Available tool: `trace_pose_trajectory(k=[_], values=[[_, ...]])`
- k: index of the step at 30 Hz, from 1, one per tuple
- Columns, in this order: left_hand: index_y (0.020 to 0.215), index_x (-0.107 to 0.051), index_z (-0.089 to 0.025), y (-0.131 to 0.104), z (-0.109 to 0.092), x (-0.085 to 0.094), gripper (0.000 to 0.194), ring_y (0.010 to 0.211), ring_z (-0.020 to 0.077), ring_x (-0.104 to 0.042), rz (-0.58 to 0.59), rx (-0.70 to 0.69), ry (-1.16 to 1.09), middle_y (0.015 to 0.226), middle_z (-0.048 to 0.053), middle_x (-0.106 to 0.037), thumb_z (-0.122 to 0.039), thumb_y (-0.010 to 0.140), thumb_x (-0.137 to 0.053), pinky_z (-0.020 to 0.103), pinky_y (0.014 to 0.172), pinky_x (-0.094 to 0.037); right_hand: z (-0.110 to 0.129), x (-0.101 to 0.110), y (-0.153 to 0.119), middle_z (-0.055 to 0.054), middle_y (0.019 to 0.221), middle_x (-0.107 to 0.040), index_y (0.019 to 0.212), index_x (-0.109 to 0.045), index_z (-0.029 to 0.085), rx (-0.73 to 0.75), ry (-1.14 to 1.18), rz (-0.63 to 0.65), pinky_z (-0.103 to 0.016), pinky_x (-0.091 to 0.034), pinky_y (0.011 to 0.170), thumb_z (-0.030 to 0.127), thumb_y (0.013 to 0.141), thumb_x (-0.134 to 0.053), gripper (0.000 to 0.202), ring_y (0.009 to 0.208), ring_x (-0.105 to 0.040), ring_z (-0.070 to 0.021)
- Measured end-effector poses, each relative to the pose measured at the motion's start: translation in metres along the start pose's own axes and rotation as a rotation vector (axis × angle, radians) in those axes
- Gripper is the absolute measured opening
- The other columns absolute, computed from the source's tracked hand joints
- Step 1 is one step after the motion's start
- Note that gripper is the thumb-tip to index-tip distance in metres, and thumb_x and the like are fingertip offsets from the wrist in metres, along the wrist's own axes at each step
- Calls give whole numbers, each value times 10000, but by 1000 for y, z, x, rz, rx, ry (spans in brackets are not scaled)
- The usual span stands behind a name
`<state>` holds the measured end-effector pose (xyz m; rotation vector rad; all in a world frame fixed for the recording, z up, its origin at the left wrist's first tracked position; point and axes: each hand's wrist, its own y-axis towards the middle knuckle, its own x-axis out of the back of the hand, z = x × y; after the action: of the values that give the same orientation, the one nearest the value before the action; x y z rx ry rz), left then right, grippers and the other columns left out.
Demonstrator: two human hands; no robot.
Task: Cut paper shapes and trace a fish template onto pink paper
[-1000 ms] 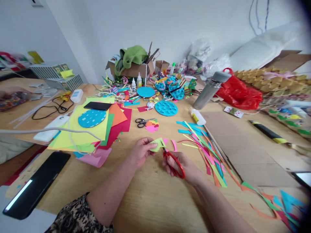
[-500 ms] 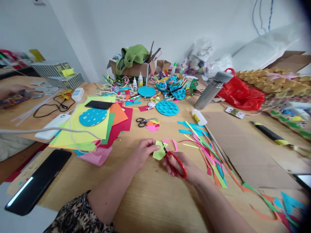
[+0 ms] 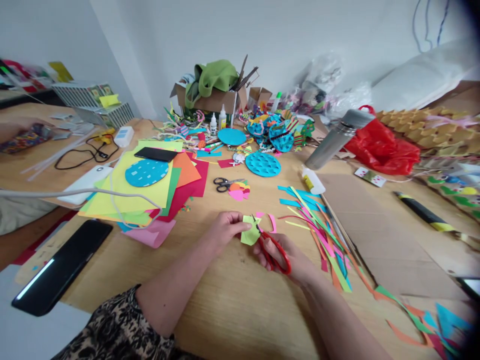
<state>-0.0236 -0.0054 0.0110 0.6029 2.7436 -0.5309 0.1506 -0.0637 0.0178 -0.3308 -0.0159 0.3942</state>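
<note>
So the small piece of light green paper (image 3: pixel 248 237) is right around the middle of the frame, pinched between the left hand's (image 3: pixel 227 230) thumb and fingers. The right hand (image 3: pixel 294 260) is wrapped around the red-handled scissors (image 3: pixel 273 242), with the blades at the paper's upper right edge. Just beyond that there are some pink paper scraps (image 3: pixel 272 223), then black-handled scissors (image 3: pixel 222 185) next to a little pile of colourful cut-outs (image 3: pixel 237 195). Right of centre it's a messy heap of paper strips (image 3: pixel 322 235), with a sheet of cardboard (image 3: pixel 382 235) beside it. On the left, coloured sheets (image 3: pixel 107 202) are stacked up with 1 phone (image 3: pixel 155 154) on top. Upper right: a leaning metal bottle (image 3: pixel 330 145) and a red plastic bag (image 3: pixel 382 150).
</note>
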Motion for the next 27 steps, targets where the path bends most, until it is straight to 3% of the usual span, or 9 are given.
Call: trace_pose_trajectory(k=[16,23,27], values=[[689,-655,-123,1,1,-1,294,602,128,-569,-11,-8,-14,659,31,-645,-369,588,-782,264,622,-428,1,2,1,9,534,-536,715,-541,157,44,-33,35,-211,-318,419,731,746,-578,576,426,-452,-81],[630,-612,-142,1,1,-2,254,516,85,-486,-38,-30,-26,572,-12,-581,-342,599,-765,227,539,-356,-1,1,2,9,527,-541,706,-538,164,27,-42,27,-212,-320,416,717,742,-598,557,418,-448,-83],[633,-607,-142,1,2,-2,281,556,106,-526,-37,-15,-19,608,2,-605,-362,586,-776,247,585,-401,1,1,2,8,528,-547,719,-551,158,25,-41,27,-210,-324,415,726,753,-574,569,414,-449,-81]])
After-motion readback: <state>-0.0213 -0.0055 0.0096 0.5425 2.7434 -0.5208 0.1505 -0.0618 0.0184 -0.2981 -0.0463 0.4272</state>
